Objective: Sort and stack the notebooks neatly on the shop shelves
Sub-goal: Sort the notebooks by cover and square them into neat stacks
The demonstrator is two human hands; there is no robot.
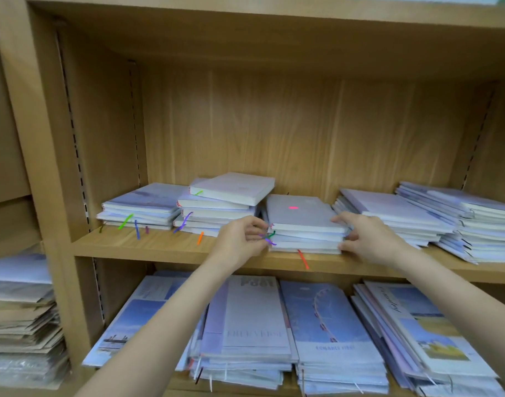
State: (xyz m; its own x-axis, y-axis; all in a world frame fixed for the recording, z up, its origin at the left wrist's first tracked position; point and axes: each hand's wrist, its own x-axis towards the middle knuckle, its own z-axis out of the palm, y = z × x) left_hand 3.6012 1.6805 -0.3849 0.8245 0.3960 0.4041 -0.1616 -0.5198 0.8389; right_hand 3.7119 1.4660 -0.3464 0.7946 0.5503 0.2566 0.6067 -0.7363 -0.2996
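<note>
Your left hand [240, 239] and right hand [366, 239] grasp the middle stack [303, 224] on the upper shelf [159, 247]; it looks squared, while the skewed stack [222, 204] beside it needs straightening.

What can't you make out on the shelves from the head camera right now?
- Left hand fingertips: curled behind the ribbons, at the left side of the middle stack.
- Lower shelf covers: partly hidden by both forearms; small print blurred.
- Right stacks: cut off by the frame edge.
- Brown paper pile: cut off at left.
</note>
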